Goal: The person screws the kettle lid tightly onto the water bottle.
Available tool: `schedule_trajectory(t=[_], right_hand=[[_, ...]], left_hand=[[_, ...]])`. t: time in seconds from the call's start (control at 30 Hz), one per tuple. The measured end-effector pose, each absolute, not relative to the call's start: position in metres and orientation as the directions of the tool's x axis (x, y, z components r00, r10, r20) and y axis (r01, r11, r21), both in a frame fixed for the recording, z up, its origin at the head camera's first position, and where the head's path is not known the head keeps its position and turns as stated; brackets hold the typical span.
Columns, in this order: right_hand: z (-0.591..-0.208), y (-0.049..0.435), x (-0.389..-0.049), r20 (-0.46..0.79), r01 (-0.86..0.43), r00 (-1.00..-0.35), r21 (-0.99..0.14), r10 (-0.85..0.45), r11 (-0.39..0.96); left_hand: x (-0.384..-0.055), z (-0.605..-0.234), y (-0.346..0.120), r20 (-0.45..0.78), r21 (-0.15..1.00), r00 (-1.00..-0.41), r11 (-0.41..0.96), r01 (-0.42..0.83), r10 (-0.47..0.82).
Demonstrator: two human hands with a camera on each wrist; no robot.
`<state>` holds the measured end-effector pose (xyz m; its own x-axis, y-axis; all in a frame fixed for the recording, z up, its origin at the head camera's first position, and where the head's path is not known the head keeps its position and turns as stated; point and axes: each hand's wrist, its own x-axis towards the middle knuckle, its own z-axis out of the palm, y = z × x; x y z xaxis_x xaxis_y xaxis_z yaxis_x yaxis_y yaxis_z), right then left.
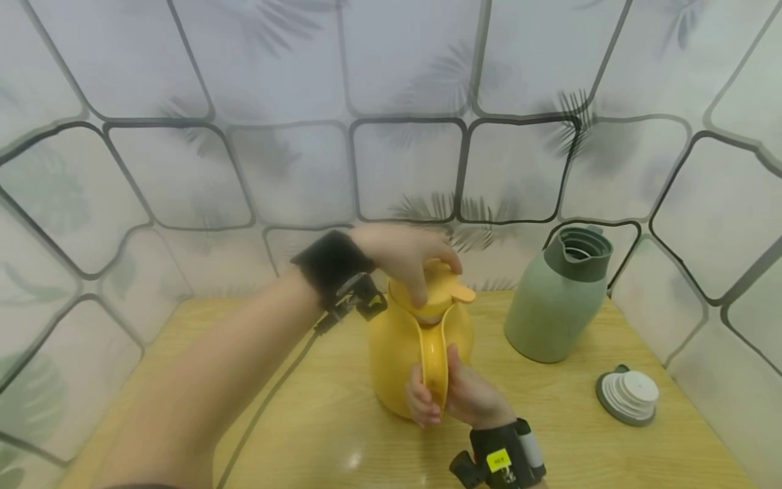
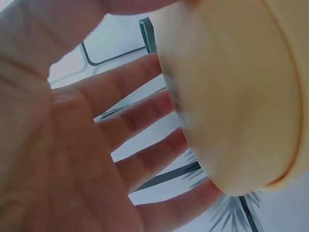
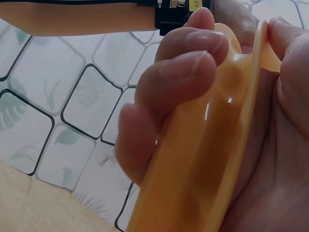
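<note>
A yellow thermos jug (image 1: 391, 363) stands upright on the wooden table, its handle (image 1: 434, 360) toward me. From above, my left hand (image 1: 406, 255) grips the jug's yellow lid (image 1: 441, 293), thumb on the near side and fingers over the far side. In the left wrist view the fingertips press the rim of the pale yellow lid (image 2: 231, 96); a gap separates the palm from it. My right hand (image 1: 473, 397) holds the handle, fingers curled round it, as the right wrist view of the handle (image 3: 193, 159) also shows. The lid hides the jug's mouth.
To the right stands a green thermos jug (image 1: 550, 309) with its mouth uncovered. In front of it lies a grey and white stopper (image 1: 629, 397), white side up. A cable (image 1: 269, 401) runs from the left wrist camera across the table (image 1: 330, 435). Patterned walls (image 1: 293, 176) enclose the back and sides.
</note>
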<state>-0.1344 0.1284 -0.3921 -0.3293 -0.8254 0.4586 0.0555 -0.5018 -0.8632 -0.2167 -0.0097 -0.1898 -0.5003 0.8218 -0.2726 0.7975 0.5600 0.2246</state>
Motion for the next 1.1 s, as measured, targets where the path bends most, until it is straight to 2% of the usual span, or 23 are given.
schedule_trajectory(t=[0.27,0.43,0.53,0.67,0.77,0.87,1.1], right_hand=[[-0.393,0.127,-0.135,0.467,0.05,-0.326,-0.86,-0.822,-0.508],[-0.393,0.126,-0.136,0.475,0.046,-0.318,-0.857,-0.821,-0.514],[-0.393,0.126,-0.136,0.474,0.042,-0.318,-0.858,-0.821,-0.512],[-0.392,0.126,-0.136,0.465,0.043,-0.319,-0.863,-0.826,-0.503],[-0.391,0.127,-0.136,0.459,0.048,-0.315,-0.867,-0.831,-0.496],[-0.39,0.127,-0.136,0.461,0.042,-0.312,-0.867,-0.831,-0.497],[-0.391,0.127,-0.137,0.488,0.013,-0.314,-0.856,-0.814,-0.518]], left_hand=[[-0.215,-0.191,-0.012,-0.28,0.201,-0.482,0.542,0.816,0.83],[-0.211,-0.19,-0.013,-0.287,0.22,-0.501,0.565,0.795,0.816],[-0.207,-0.188,-0.009,-0.255,0.22,-0.558,0.609,0.762,0.79],[-0.198,-0.186,-0.002,-0.157,0.151,-0.688,0.706,0.692,0.709],[-0.191,-0.185,0.003,-0.117,0.123,-0.752,0.761,0.637,0.648],[-0.185,-0.186,0.006,-0.124,0.135,-0.775,0.785,0.605,0.619],[-0.18,-0.191,0.01,-0.157,0.19,-0.782,0.796,0.575,0.603]])
